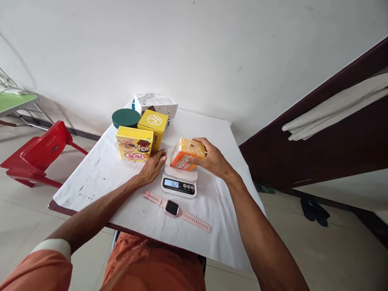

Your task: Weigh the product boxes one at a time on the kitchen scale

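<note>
Over the scale (pixel 181 175), orange pack (pixel 188 152) gripped by right hand (pixel 214 159) (contact unclear from where I stand); left hand (pixel 152 166) loosely outstretched beside yellow boxes (pixel 135 144); watch (pixel 172 207) nearer front edge; cloth (pixel 229 141) stretches rightward.

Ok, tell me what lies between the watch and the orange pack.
In the head view, the front of the scale, with its lit display and buttons, lies between the watch and the orange pack.
</note>
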The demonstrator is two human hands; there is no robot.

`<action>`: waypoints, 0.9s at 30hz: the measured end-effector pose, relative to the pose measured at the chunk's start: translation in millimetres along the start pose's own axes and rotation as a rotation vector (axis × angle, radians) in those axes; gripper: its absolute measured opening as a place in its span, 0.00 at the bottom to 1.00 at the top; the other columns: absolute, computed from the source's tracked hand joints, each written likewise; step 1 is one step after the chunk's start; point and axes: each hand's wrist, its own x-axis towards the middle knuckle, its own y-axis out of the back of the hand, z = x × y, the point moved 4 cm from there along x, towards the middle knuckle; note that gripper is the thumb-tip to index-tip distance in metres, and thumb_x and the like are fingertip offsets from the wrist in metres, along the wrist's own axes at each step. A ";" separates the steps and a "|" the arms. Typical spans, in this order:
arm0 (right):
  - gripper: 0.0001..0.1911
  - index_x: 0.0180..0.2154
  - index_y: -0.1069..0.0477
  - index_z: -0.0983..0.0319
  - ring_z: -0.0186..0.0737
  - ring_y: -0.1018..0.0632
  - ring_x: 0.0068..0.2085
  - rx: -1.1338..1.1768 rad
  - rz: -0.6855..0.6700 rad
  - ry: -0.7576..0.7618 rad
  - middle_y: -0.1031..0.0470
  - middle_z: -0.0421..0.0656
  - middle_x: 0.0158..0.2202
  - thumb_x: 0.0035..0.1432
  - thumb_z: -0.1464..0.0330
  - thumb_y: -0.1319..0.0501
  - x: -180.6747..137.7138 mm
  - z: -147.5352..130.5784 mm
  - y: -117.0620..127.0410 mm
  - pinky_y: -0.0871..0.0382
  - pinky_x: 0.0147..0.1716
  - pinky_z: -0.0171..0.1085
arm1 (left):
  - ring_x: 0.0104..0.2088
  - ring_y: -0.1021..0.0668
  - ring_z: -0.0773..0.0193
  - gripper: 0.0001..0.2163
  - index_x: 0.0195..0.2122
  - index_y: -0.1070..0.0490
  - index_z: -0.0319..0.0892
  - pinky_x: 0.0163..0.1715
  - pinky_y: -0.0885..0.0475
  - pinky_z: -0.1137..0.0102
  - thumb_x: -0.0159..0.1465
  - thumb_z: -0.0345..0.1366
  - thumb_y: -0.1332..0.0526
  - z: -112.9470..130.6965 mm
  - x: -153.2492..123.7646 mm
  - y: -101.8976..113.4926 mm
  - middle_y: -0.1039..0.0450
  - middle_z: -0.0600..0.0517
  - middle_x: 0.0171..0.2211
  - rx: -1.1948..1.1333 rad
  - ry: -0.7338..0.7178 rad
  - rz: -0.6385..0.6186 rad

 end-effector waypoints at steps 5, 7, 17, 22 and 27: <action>0.34 0.55 0.30 0.54 0.50 0.23 0.57 0.424 0.291 -0.136 0.27 0.49 0.59 0.59 0.38 0.43 -26.8 61.2 0.6 0.24 0.50 0.47 | 0.58 0.21 0.49 0.34 0.65 0.34 0.36 0.61 0.28 0.54 0.74 0.59 0.57 0.4 -5.1 2.3 0.23 0.38 0.57 -0.037 0.044 0.002; 0.33 0.49 0.29 0.56 0.48 0.20 0.51 0.455 0.391 -0.241 0.23 0.48 0.51 0.58 0.37 0.43 -41.0 90.7 -9.6 0.23 0.47 0.47 | 0.59 0.22 0.48 0.35 0.65 0.34 0.35 0.62 0.28 0.53 0.74 0.59 0.57 1.7 -9.2 3.7 0.25 0.36 0.59 -0.038 0.066 -0.005; 0.24 0.41 0.27 0.56 0.44 0.20 0.42 0.330 0.432 -0.253 0.20 0.44 0.40 0.61 0.43 0.40 -59.1 104.8 -23.8 0.24 0.47 0.45 | 0.60 0.22 0.46 0.38 0.65 0.33 0.33 0.63 0.29 0.50 0.72 0.62 0.57 5.7 -13.9 6.5 0.24 0.35 0.58 0.011 0.067 0.006; 0.30 0.50 0.28 0.56 0.48 0.23 0.53 0.405 0.303 -0.253 0.22 0.48 0.53 0.55 0.43 0.34 -57.1 106.5 -17.3 0.28 0.54 0.49 | 0.54 0.18 0.49 0.35 0.64 0.33 0.34 0.57 0.24 0.55 0.73 0.60 0.54 8.2 -12.8 6.4 0.23 0.36 0.57 -0.047 0.065 0.007; 0.46 0.65 0.40 0.49 0.51 0.32 0.65 0.394 0.059 -0.107 0.40 0.48 0.71 0.48 0.51 0.26 -39.2 72.2 -8.5 0.29 0.57 0.51 | 0.45 0.15 0.51 0.34 0.65 0.34 0.35 0.53 0.22 0.54 0.72 0.60 0.53 5.5 -12.3 4.7 0.22 0.37 0.55 -0.092 0.100 0.000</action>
